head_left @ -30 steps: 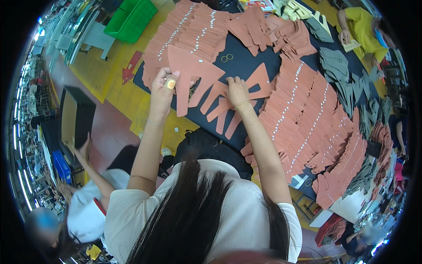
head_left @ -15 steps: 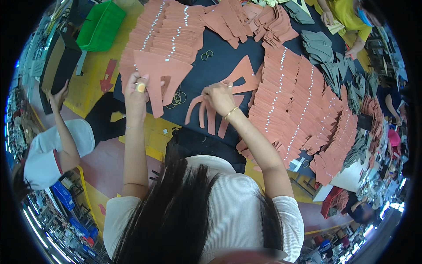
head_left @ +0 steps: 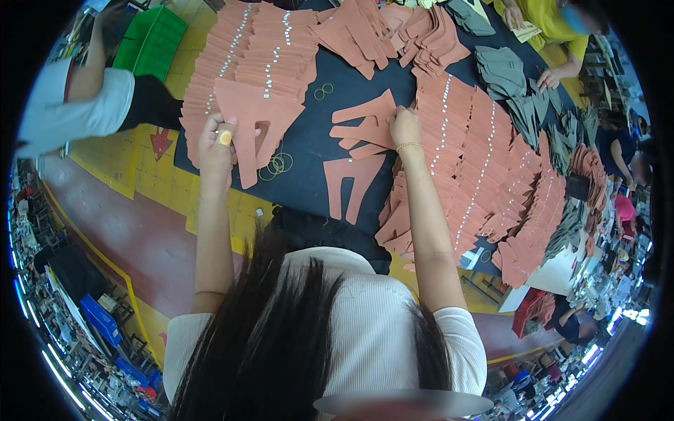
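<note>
Single head-worn fisheye view, steeply downward and close over the dark table [head_left: 309, 133], rim strongly curved

A flat terracotta cut piece [head_left: 256, 126] with a slot, tilted above the dark table.

Green crate [head_left: 149, 43], grey cut pieces [head_left: 507, 76]
</note>
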Action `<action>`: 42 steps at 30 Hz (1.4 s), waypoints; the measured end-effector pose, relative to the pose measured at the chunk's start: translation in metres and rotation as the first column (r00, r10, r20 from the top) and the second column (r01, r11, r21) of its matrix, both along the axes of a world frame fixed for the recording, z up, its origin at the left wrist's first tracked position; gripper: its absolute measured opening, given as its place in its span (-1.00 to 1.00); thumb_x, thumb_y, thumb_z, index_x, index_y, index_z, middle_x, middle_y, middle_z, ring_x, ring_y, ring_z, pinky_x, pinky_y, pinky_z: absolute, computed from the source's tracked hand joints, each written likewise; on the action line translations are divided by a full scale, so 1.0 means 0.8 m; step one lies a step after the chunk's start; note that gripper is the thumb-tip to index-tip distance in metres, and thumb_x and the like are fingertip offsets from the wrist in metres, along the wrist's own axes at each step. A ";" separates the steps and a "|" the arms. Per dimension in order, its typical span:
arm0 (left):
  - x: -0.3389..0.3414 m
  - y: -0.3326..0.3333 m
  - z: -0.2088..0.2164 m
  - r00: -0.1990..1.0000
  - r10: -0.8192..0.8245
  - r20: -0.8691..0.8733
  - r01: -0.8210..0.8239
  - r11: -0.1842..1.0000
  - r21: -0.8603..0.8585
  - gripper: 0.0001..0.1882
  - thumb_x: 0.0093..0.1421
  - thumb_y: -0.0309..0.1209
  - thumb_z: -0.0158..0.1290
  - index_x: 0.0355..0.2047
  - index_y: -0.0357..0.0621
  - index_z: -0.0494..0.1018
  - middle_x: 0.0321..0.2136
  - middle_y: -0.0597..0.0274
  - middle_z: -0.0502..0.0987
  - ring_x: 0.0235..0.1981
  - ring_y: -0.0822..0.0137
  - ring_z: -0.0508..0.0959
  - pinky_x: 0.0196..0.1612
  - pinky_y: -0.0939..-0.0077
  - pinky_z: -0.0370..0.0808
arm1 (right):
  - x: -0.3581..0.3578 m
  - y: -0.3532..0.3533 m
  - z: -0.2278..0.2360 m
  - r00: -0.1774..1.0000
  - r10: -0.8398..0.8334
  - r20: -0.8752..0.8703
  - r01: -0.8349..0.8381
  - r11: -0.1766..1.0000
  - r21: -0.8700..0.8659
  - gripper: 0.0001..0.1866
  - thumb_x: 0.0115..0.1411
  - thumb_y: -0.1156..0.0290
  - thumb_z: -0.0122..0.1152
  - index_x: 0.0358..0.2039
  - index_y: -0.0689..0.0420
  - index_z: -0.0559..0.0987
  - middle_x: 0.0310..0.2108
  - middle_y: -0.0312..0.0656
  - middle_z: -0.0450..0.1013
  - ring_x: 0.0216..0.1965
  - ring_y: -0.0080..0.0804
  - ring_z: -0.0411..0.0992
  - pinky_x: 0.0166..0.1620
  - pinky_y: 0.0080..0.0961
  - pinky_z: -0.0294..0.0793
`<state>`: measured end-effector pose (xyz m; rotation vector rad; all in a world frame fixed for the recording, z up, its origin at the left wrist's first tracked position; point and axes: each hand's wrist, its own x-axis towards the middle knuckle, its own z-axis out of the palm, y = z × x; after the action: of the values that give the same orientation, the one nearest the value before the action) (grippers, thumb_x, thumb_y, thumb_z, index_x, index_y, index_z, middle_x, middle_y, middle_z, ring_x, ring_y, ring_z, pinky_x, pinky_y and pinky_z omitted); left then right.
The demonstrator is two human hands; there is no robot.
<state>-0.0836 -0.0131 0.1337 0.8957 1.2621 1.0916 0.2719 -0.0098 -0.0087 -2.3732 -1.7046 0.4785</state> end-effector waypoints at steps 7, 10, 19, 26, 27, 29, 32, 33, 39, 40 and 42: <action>-0.006 -0.002 -0.005 0.999 0.010 -0.043 -0.012 0.999 -0.047 -0.82 0.32 -0.35 -0.03 -0.18 -0.20 0.34 -0.28 0.13 0.56 -0.29 0.39 0.64 -0.32 0.59 0.58 | -0.004 0.014 -0.027 0.991 -0.084 0.106 0.093 0.993 -0.078 -0.80 0.14 0.51 0.08 -0.21 0.27 0.48 -0.18 0.12 0.44 -0.16 0.03 0.50 -0.12 -0.21 0.54; -0.004 -0.003 -0.004 0.999 0.016 -0.047 -0.019 0.998 -0.063 -0.80 0.32 -0.36 -0.04 -0.14 -0.22 0.33 -0.23 0.10 0.55 -0.28 0.40 0.63 -0.31 0.61 0.57 | -0.008 0.018 -0.022 0.986 -0.115 0.119 0.126 0.988 -0.090 -0.84 0.15 0.50 0.08 -0.25 0.24 0.51 -0.21 0.05 0.46 -0.17 0.01 0.51 -0.12 -0.20 0.54; 0.031 0.017 -0.001 0.910 0.013 -0.415 0.143 0.929 0.341 -0.64 0.28 -0.52 -0.11 0.08 -0.24 0.38 -0.12 0.14 0.51 -0.05 0.33 0.50 0.00 0.44 0.44 | -0.034 -0.024 0.137 0.935 0.262 -0.238 -0.214 0.954 0.209 -0.82 0.04 0.41 0.30 -0.35 0.19 0.60 -0.40 -0.07 0.45 -0.32 -0.06 0.43 -0.21 -0.21 0.41; 0.116 0.061 0.022 0.688 -0.502 -0.524 0.692 0.671 0.265 -0.60 0.31 -0.26 -0.12 0.01 -0.27 0.45 -0.06 0.11 0.51 0.04 0.26 0.46 0.12 0.41 0.35 | -0.026 -0.078 0.297 0.800 0.498 -0.335 -0.365 0.846 0.388 -0.86 0.08 0.45 0.25 -0.33 0.20 0.58 -0.40 -0.14 0.37 -0.35 -0.15 0.39 -0.25 -0.31 0.39; 0.136 0.055 0.020 0.685 -0.709 -0.171 0.727 0.680 0.092 -0.57 0.31 -0.23 -0.12 0.03 -0.28 0.42 -0.04 0.09 0.50 0.04 0.25 0.46 0.13 0.39 0.36 | -0.021 -0.081 0.306 0.780 0.474 -0.409 -0.326 0.865 0.382 -0.85 0.07 0.45 0.27 -0.34 0.22 0.57 -0.42 -0.15 0.36 -0.38 -0.20 0.39 -0.27 -0.36 0.39; 0.175 0.036 0.008 0.445 -0.676 0.587 0.843 0.537 -0.021 -0.50 0.32 -0.16 -0.13 0.09 -0.31 0.36 -0.01 0.05 0.47 0.05 0.23 0.46 0.14 0.35 0.38 | -0.013 -0.091 0.311 0.783 0.430 -0.451 -0.273 0.887 0.371 -0.83 0.06 0.45 0.30 -0.34 0.23 0.57 -0.42 -0.15 0.37 -0.42 -0.26 0.39 -0.29 -0.42 0.40; 0.205 -0.026 -0.006 0.500 -0.501 0.706 0.801 0.577 -0.159 -0.49 0.38 -0.17 -0.23 0.17 -0.31 0.24 0.08 0.02 0.39 0.04 0.22 0.48 0.09 0.27 0.47 | -0.001 -0.116 0.306 0.868 0.298 -0.398 -0.189 0.938 0.292 -0.77 0.02 0.45 0.36 -0.31 0.23 0.56 -0.39 -0.15 0.40 -0.41 -0.34 0.41 -0.31 -0.48 0.40; 0.209 -0.042 -0.008 0.417 -0.458 0.785 0.813 0.574 -0.097 -0.50 0.39 -0.18 -0.25 0.16 -0.31 0.24 0.07 0.02 0.39 0.03 0.21 0.48 0.08 0.26 0.48 | 0.005 -0.130 0.304 0.846 0.305 -0.436 -0.154 0.925 0.348 -0.76 0.00 0.45 0.38 -0.31 0.23 0.56 -0.39 -0.17 0.40 -0.40 -0.37 0.41 -0.32 -0.50 0.41; 0.235 -0.108 -0.012 0.402 -0.424 0.812 0.852 0.498 -0.162 -0.55 0.41 -0.21 -0.30 0.16 -0.27 0.22 0.05 0.01 0.39 0.03 0.13 0.48 0.06 0.21 0.52 | 0.043 -0.216 0.302 0.821 0.097 -0.563 0.033 0.976 0.217 -0.70 -0.08 0.42 0.45 -0.33 0.22 0.56 -0.36 -0.24 0.39 -0.41 -0.47 0.43 -0.31 -0.54 0.44; 0.241 -0.116 -0.013 0.289 -0.346 0.892 0.864 0.495 -0.088 -0.54 0.41 -0.20 -0.30 0.16 -0.27 0.21 0.05 0.01 0.38 0.03 0.13 0.48 0.06 0.20 0.52 | 0.047 -0.228 0.301 0.824 0.086 -0.561 0.042 0.977 0.211 -0.70 -0.07 0.41 0.44 -0.34 0.22 0.55 -0.36 -0.22 0.38 -0.41 -0.44 0.44 -0.29 -0.51 0.46; 0.252 -0.138 -0.013 0.229 -0.246 0.942 0.855 0.513 -0.074 -0.51 0.41 -0.16 -0.31 0.16 -0.27 0.20 0.06 -0.02 0.37 0.04 0.13 0.48 0.06 0.19 0.52 | 0.053 -0.251 0.297 0.827 0.051 -0.560 0.077 0.976 0.203 -0.71 -0.07 0.41 0.44 -0.35 0.22 0.55 -0.35 -0.24 0.37 -0.42 -0.47 0.43 -0.29 -0.52 0.46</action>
<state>0.1179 -0.1232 0.1236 0.1453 0.2059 0.2655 0.3145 -0.2102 0.2286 -1.8326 -1.3777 0.8436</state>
